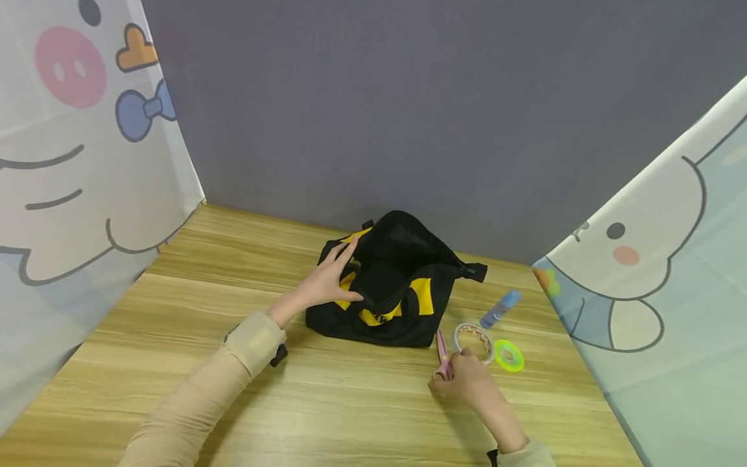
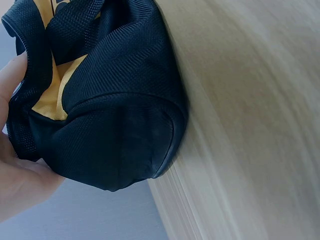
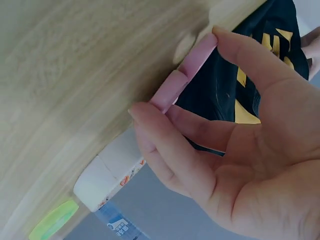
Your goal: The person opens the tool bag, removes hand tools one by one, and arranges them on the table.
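A black and yellow fabric bag (image 1: pixel 403 327) stands on the table with its zippered top gaping. My left hand (image 1: pixel 327 279) holds its left side at the opening, thumb toward the front and fingers toward the back. In the left wrist view that hand (image 2: pixel 22 175) grips the black edge of the bag (image 2: pixel 125 135). Pink scissors (image 1: pixel 442 350) lie in front of the bag's right corner. My right hand (image 1: pixel 469 379) pinches their handles between thumb and fingertips, and the right wrist view shows the pink handles (image 3: pixel 172 90) edge-on, close to the tabletop.
Right of the scissors lie a white tape roll (image 1: pixel 457 337) and a yellow-green tape roll (image 1: pixel 517 363). Behind them is a blue glue stick (image 1: pixel 498 310). A grey panel (image 1: pixel 373 117) rises behind the wooden table (image 1: pixel 338 408), with cartoon-printed cloths (image 1: pixel 659 259) at both sides.
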The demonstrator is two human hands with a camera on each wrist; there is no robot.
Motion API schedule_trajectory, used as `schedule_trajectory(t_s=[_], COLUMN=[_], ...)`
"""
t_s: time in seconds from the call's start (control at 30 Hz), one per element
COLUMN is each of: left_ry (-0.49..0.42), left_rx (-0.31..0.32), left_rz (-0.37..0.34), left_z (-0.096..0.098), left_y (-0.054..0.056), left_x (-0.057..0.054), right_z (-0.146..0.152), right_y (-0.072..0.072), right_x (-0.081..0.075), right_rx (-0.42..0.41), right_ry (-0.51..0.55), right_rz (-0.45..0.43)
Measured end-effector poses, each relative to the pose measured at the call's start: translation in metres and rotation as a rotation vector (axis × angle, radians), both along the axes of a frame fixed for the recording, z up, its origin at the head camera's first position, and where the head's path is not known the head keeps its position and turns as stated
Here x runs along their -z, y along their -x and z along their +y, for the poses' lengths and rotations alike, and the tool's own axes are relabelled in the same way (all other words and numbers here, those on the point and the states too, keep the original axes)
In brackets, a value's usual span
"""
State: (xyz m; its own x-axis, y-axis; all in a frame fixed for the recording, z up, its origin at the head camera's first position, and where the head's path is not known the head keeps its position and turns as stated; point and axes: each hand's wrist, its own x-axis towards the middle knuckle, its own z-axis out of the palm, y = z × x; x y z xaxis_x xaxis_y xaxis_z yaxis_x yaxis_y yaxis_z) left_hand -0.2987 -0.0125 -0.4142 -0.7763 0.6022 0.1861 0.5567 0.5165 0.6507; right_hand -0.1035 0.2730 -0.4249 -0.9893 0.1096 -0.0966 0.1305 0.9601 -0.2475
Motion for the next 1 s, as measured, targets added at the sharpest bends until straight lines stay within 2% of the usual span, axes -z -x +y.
schedule_trajectory(t_s=[0.4,0.63,0.83,0.93,1.0], left_ry=[-0.007,0.002,0.005,0.005,0.005], left_rx=[0.000,-0.004,-0.002,0.002,0.004], left_rz=[0.012,0.001,0.003,-0.003,-0.010], left_z=[0.000,0.001,0.002,0.002,0.001], left_y=[0.000,0.001,0.002,0.002,0.001], left_x=[0.001,0.002,0.004,0.003,0.003], right_z=[-0.007,-0.007,-0.005,-0.007,-0.010], right_y=[-0.001,-0.002,-0.001,0.002,0.005], right_x=[0.007,0.005,-0.005,-0.014,-0.022], right_rx=[-0.049,-0.059,-0.055,-0.083,-0.121], right_ry=[-0.137,-0.160,-0.137,-0.198,-0.262], right_rz=[0.043,0.046,0.011,0.058,0.144])
